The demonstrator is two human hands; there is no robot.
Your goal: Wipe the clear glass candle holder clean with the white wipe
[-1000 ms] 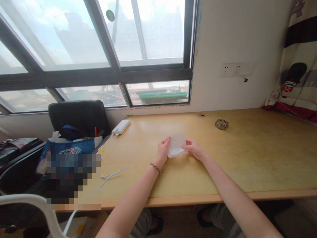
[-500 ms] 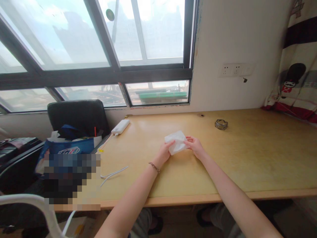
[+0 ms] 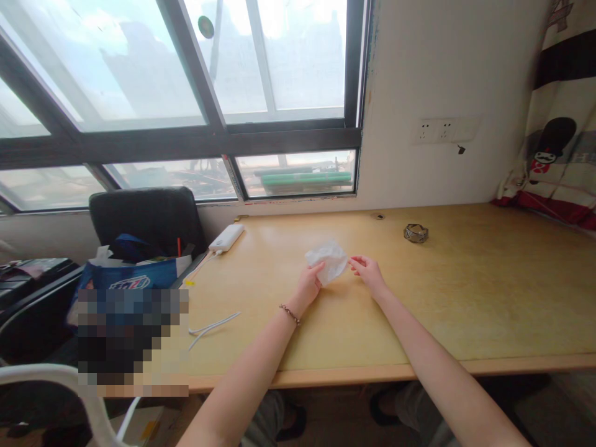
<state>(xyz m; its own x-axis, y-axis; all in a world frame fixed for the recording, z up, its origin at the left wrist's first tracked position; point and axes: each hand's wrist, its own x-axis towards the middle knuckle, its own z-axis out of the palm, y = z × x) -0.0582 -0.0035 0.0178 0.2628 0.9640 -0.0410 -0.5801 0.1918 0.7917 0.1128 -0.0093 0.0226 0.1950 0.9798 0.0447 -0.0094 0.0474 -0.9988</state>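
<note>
A thin white sheet [image 3: 329,257], translucent and slightly creased, is pinched in my left hand [image 3: 310,284], thumb on top. It is held above the middle of the wooden table [image 3: 465,298]. My right hand [image 3: 367,272] is beside the sheet's right edge with its fingertips drawn together. Whether something small is between those fingertips, or whether they still touch the edge, is too fine to make out. A beaded bracelet circles my left wrist.
A silvery ring-shaped object [image 3: 416,233] lies at the back right. A white power bank [image 3: 226,238] with a cable sits at the table's left edge, and a white cord [image 3: 214,324] lies nearer. Beyond that edge, a blue bag [image 3: 135,279] rests on a black chair [image 3: 146,214].
The sheet has shifted slightly left and tilted with my left hand's hold. My right thumb and fingers have come off its face and now stand at its right edge.
</note>
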